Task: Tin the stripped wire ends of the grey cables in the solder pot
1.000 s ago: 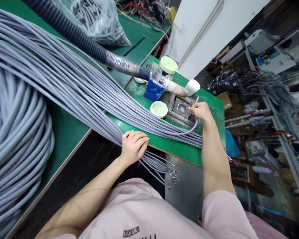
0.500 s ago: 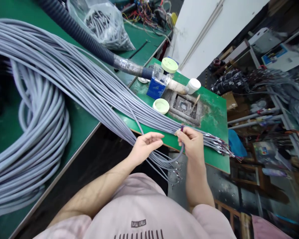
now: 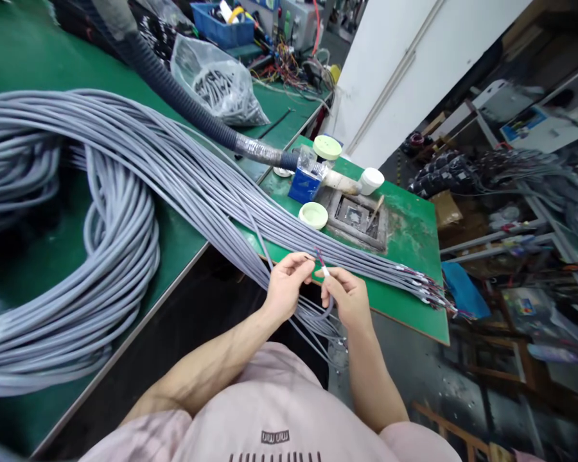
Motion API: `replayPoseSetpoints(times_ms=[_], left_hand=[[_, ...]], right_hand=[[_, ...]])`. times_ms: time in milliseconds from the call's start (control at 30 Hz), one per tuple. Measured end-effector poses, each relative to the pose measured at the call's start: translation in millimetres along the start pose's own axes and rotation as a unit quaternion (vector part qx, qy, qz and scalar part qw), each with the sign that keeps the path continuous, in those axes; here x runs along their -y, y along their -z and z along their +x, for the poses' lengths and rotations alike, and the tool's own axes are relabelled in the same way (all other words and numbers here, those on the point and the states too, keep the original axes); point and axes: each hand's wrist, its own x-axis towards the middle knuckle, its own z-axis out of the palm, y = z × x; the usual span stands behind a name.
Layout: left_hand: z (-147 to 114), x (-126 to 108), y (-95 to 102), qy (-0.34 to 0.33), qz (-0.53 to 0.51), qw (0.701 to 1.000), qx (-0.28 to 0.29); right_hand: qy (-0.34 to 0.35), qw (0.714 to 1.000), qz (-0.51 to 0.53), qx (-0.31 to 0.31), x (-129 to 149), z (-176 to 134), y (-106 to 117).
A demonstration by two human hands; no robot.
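Note:
My right hand point(image 3: 345, 294) is closed around the end of one grey cable point(image 3: 325, 313), just below a white band near its tip. Thin red and dark wires point(image 3: 320, 258) fan out from that tip. Close beside it, my left hand point(image 3: 289, 282) pinches at the wires with thumb and forefinger; a dark wire end seems to be between them, though the fingertips hide most of it. Behind both hands a thick bundle of grey cables point(image 3: 212, 173) runs across the bench to stripped ends point(image 3: 426, 285) on the right. More cable ends point(image 3: 334, 340) hang below my hands.
A solder pot point(image 3: 356, 215) in a square frame sits on the green board point(image 3: 409, 215), with a green-lidded jar point(image 3: 327, 147), an open tub point(image 3: 313, 215) and a white cup point(image 3: 371, 180). A black corrugated hose point(image 3: 187, 102) arches over. Coiled cables point(image 3: 125, 237) lie left.
My right hand has moved left with the cable end, and my left hand has closed from an open pose to pinch at its wires. The view has shifted slightly.

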Motion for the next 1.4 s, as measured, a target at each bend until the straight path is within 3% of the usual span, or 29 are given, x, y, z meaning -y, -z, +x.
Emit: replayPoseSetpoints(times_ms=[67, 133, 200, 267, 367, 467, 533, 600, 733, 867, 933, 1067, 1233, 1400], left_hand=[[1.4, -3.5, 6.1, -0.123, 0.100, 0.987, 0.012], [-0.1, -4.7, 10.3, -0.240, 0.203, 0.947, 0.062], [-3.1, -3.4, 11.6, -0.293, 0.246, 0.919, 0.097], [-5.7, -0.8, 10.6, -0.265, 0.221, 0.936, 0.075], [-7.3, 2.2, 8.5, -0.103, 0.139, 0.983, 0.057], [-8.0, 2.4, 9.2, 0.041, 0.086, 0.989, 0.113], [-9.2, 1.4, 11.5, 0.083, 0.076, 0.982, 0.149], [-10.9, 0.0, 14.5, 0.094, 0.081, 0.977, 0.174], [-15.2, 0.0, 18.7, 0.093, 0.116, 0.969, 0.196], [-20.3, 4.6, 19.8, 0.095, 0.135, 0.954, 0.249], [-22.9, 6.0, 20.3, 0.093, 0.139, 0.949, 0.266], [-27.3, 4.6, 23.0, 0.094, 0.142, 0.948, 0.270], [-28.3, 1.4, 25.8, 0.098, 0.132, 0.957, 0.240], [-26.1, -0.1, 26.7, 0.111, 0.103, 0.961, 0.234]], right_hand=[[0.010, 1.000, -0.001, 0.007, -5.7, -6.2, 1.3], [0.029, 1.000, 0.001, 0.001, -12.3, -11.7, 2.1], [0.036, 0.999, 0.012, -0.007, -18.2, -15.5, 2.2], [0.027, 0.999, 0.030, -0.017, -22.4, -17.3, 1.2], [0.012, 0.998, 0.047, -0.029, -23.5, -17.7, -2.6], [0.008, 1.000, 0.017, -0.008, -18.3, -17.2, -5.1], [0.009, 0.999, -0.029, 0.034, -12.7, -15.9, -1.9], [0.013, 0.995, -0.079, 0.059, -7.2, -12.8, 6.5], [0.025, 0.993, -0.111, 0.023, 2.1, -1.6, 27.8], [0.031, 0.991, -0.075, 0.107, 10.1, 9.6, 32.1], [0.039, 0.991, -0.053, 0.116, 11.4, 13.4, 27.9], [0.067, 0.995, 0.021, 0.071, 5.5, 17.4, 17.8], [0.046, 0.994, 0.097, 0.029, -1.4, 22.4, 7.7], [0.062, 0.974, 0.210, -0.055, 0.5, 33.4, 16.6]])
